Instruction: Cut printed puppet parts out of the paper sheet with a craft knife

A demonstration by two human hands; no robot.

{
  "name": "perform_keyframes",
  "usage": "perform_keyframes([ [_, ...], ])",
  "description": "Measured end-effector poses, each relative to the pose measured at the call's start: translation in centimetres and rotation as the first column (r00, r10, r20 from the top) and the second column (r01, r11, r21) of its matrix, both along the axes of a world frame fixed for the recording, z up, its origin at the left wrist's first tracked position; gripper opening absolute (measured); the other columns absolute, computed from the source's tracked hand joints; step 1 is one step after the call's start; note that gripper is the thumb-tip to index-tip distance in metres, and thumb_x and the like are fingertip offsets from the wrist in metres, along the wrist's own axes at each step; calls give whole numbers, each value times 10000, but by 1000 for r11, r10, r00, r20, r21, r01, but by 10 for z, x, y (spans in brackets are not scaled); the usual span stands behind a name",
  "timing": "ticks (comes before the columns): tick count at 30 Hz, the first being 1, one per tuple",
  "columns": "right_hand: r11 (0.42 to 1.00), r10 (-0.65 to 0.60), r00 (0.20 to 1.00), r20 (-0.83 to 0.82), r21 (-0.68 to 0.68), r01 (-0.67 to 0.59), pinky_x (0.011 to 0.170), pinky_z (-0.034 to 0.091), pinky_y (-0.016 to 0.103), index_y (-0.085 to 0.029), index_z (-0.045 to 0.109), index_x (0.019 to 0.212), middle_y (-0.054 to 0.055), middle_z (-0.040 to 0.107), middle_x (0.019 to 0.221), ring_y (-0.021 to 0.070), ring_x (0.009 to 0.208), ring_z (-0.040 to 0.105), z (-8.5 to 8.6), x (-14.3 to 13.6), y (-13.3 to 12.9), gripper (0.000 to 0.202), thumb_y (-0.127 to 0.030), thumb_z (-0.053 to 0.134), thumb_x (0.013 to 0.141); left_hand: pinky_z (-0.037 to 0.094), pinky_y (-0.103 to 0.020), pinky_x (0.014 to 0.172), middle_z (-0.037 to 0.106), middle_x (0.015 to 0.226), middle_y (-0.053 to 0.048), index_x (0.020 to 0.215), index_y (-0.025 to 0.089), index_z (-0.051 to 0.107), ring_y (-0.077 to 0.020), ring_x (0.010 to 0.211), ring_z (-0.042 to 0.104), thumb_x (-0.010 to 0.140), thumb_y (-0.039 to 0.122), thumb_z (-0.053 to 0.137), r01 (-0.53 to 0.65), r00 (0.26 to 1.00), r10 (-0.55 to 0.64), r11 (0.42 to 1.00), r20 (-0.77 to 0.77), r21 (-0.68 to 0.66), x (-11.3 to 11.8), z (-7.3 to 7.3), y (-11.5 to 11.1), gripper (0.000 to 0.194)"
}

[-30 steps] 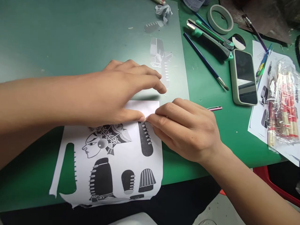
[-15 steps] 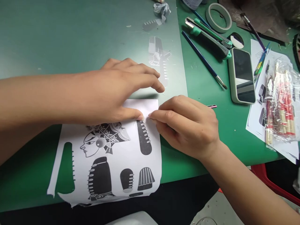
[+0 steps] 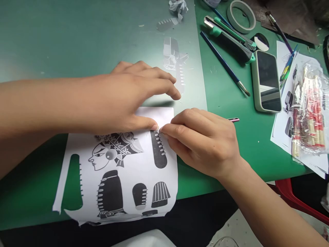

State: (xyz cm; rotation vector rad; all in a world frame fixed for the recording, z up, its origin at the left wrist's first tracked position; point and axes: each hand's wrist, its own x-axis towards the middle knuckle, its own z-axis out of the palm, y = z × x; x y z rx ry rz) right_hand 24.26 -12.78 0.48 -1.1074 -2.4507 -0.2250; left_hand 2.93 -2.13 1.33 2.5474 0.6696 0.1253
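A white printed sheet with dark figures and a profile head lies at the front edge of the green table, a long piece cut out of its left side. My left hand is spread over the sheet's upper part, its thumb tip pressing beside the top of a dark notched strip. My right hand is closed, thumb and forefinger pinched at the top of that strip, close to the left thumb. Whatever is between those fingertips is too small to make out.
On the green table at the right are a phone, cutters, a paintbrush, a tape roll and a plastic-wrapped bundle on papers. Cut-out pieces and crumpled tape lie beyond my left hand.
My right hand has shifted slightly left, its pinched fingertips now closer to my left thumb and the strip's top. My left hand has stayed nearly still.
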Motion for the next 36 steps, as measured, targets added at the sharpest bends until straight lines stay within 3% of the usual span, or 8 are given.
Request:
perform_keyframes([
  [7,1000,24,1000,-4,17,-24,562,360,300,-177,716,861,5,665,739,119,634,500,0,0,-1,177,-130,575,957,218,-566,1234,407,1572,133,1389,453,483,-299,1436,378,881,524,482,-1,1000,1,1000,5,-3,0,-1,1,514],
  [13,998,68,997,34,15,-68,590,384,301,-149,722,922,28,682,793,131,646,482,2,2,-2,124,-110,604,930,211,-565,1232,392,1576,147,1389,467,476,-296,1436,377,836,632,481,2,1000,-2,1000,4,3,1,-2,0,578],
  [17,998,49,997,60,25,-51,584,386,310,-168,729,919,22,688,799,136,654,482,3,2,-4,130,-119,609,926,186,-563,1239,393,1592,104,1389,397,507,-301,1433,363,844,575,485,-32,999,30,999,-32,-43,3,2,-2,574],
  [21,999,31,997,73,23,-33,572,394,319,-188,719,928,14,684,808,140,656,486,3,3,-5,149,-124,585,937,167,-525,1251,391,1590,127,1379,438,514,-315,1443,356,816,589,534,-38,999,37,998,-22,-59,3,2,-2,583],
  [25,999,35,999,-35,1,-35,558,415,306,-173,719,909,23,680,773,129,638,532,-1,4,-3,148,-102,590,931,135,-471,1264,370,1602,144,1379,437,526,-307,1463,323,802,626,510,-56,998,52,995,-46,-86,2,1,-1,607],
  [30,986,-165,979,-120,-23,163,522,401,268,-180,688,811,15,689,735,104,606,573,5,-7,-12,172,-89,589,918,148,-581,1234,361,1616,90,1409,428,486,-323,1473,299,848,601,517,4,1000,-4,997,5,-74,1,1,0,588],
  [34,904,-423,903,-74,-108,415,482,339,266,-188,640,784,-15,640,691,82,567,529,22,-26,-30,187,-142,569,950,155,-605,1228,351,1623,75,1414,400,491,-335,1475,293,883,585,470,41,999,-40,997,15,-71,-1,0,1,563],
  [36,865,-494,864,-94,-154,477,469,320,264,-186,638,804,-26,610,679,76,550,490,26,-33,-36,177,-167,561,962,158,-601,1232,348,1623,90,1420,411,488,-337,1467,306,869,577,489,42,999,-42,996,9,-74,-2,-1,2,576],
])
